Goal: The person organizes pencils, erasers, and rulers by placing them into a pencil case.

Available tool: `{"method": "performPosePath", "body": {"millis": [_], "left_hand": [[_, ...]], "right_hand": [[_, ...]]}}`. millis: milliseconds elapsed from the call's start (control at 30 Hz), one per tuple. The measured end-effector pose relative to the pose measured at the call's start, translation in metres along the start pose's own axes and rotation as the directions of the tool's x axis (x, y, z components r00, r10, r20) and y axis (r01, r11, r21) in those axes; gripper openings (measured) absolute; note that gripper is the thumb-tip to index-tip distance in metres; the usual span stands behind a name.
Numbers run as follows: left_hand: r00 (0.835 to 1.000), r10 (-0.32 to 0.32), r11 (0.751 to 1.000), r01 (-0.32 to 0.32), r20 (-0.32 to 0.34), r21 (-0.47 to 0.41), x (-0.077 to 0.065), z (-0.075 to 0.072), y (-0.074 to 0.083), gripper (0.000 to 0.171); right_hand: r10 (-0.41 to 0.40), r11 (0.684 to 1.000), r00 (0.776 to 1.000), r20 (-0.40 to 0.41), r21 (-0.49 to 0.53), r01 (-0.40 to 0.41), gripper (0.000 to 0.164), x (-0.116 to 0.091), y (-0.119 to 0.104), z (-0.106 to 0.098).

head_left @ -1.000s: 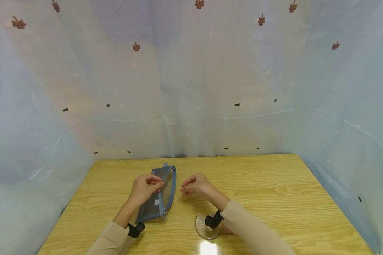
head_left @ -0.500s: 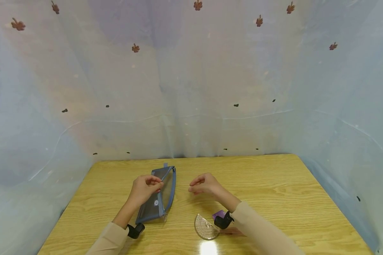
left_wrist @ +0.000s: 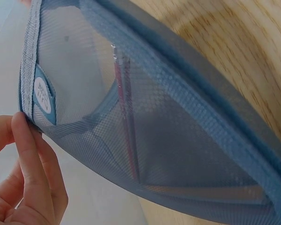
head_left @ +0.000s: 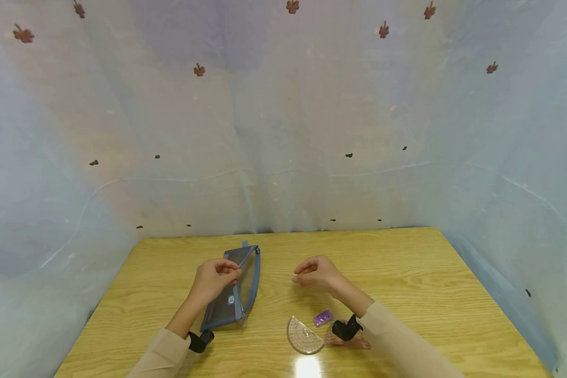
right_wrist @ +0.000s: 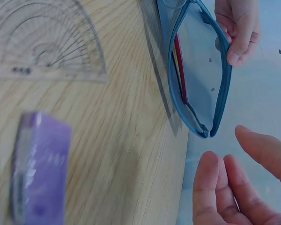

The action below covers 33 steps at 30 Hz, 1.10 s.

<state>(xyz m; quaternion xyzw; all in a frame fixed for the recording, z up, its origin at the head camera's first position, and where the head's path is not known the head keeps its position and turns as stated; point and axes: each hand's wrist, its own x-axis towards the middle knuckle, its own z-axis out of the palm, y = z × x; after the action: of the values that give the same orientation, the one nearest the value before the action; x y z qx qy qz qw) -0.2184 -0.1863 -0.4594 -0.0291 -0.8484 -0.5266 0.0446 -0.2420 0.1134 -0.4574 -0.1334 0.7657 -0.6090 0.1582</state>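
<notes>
My left hand (head_left: 211,281) pinches the upper edge of a blue-grey mesh pencil pouch (head_left: 221,311), whose zipped mouth gapes open to the right. A thin red pencil (right_wrist: 180,70) and a paler stick beside it lie inside. My right hand (head_left: 317,272) hovers to the right of the pouch, fingers loosely bent and thumb apart, holding nothing. Below it on the table lie a clear half-round protractor (head_left: 304,336) and a shiny purple block (head_left: 323,318), possibly a wrapped eraser. A pinkish see-through piece (head_left: 361,344) is partly hidden under my right wrist.
The wooden table (head_left: 397,273) runs back to a pale hanging curtain (head_left: 283,131) behind it, with more curtain at both sides. Each wrist wears a black camera mount; the right one (head_left: 347,329) hangs just above the pinkish piece.
My right hand has drawn away from the pouch to the right, uncovering the purple block and more of the protractor. The left hand and the pouch have stayed in place.
</notes>
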Motion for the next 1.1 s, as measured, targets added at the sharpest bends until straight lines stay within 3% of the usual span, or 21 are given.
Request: {"method": "performPosePath", "body": {"millis": [500,833,1100], "left_hand": [[1.0,0.009,1.0,-0.009,0.004,-0.003,0.0,0.004,0.001,0.004],[1.0,0.008,1.0,-0.008,0.007,-0.003,0.001,0.005,0.002,0.005],[1.0,0.006,1.0,-0.006,0.015,-0.008,0.0,0.005,0.003,0.005]], "right_hand": [[-0.037,0.999,0.999,-0.019,0.016,0.038,0.028,-0.02,0.006,-0.025],[-0.046,0.998,0.999,-0.026,-0.034,0.045,0.027,-0.03,0.012,-0.036],[-0.082,0.987,0.996,-0.041,-0.141,0.076,0.033,-0.045,0.021,-0.047]]}}
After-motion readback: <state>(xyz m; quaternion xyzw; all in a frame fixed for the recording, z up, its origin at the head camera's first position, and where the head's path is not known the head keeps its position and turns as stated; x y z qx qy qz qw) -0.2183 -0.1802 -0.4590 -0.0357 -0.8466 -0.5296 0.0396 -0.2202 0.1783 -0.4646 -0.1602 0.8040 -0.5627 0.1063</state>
